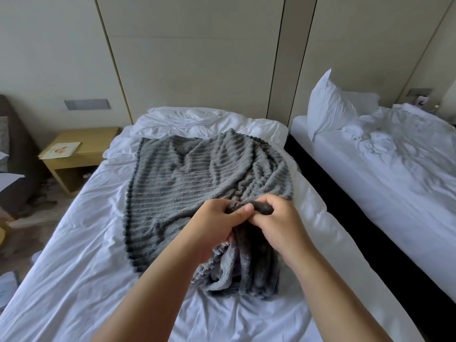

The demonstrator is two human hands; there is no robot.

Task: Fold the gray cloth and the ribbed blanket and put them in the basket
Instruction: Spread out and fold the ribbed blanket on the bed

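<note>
— Where's the load?
— One ribbed blanket (197, 174), spread on the near bed (86, 243) from centre toward 12 o'clock. My left hand (217, 223) and right hand (278, 223) meet at its bunched near edge, fingers curled tight round the fold.
— Risk?
— It's rumpled at 1 o'clock, so lifting now could drag the fold crooked. Count: one blanket, two hands, a second bed (394, 181) at 3, one nightstand (81, 154) at 9. I see no basket and no separate gray cloth

One view, worn on the head.
It faces forward and down, close above left grip (214, 222) and right grip (281, 227), with the bed (86, 243) beyond.
</note>
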